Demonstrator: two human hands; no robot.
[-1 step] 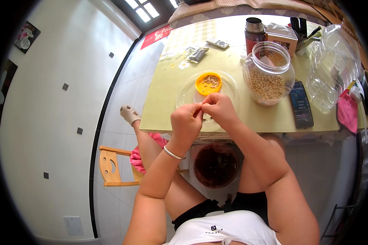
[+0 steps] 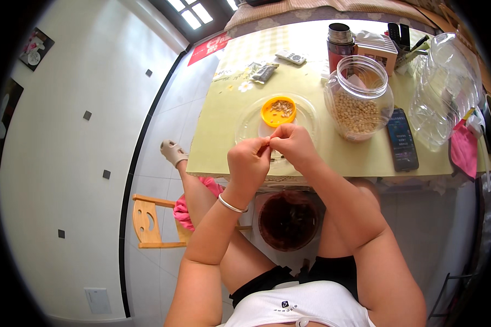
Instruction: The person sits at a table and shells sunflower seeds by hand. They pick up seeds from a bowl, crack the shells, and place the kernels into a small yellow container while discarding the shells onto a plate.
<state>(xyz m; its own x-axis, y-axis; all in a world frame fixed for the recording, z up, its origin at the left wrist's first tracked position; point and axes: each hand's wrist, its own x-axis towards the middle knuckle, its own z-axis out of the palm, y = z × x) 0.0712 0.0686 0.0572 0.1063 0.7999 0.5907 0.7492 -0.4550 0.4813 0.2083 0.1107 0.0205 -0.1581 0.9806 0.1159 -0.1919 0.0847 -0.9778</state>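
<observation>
White tiled floor (image 2: 65,180), yellow-green desk (image 2: 223,131) ahead of seated person. Left hand (image 2: 249,161) and right hand (image 2: 293,143) meet fingertip to fingertip above near desk edge, both pinched on tiny item between them; item too small to identify. Just beyond hands: orange bowl (image 2: 278,111) with pale shelled bits, sitting on clear plastic lid (image 2: 251,122). Right of it, clear jar (image 2: 359,98) holding beige nuts or beans; dark phone (image 2: 402,139) flat beside jar. Dark round bin (image 2: 288,219) below desk, between knees. Silver bangle (image 2: 232,205) on left wrist.
</observation>
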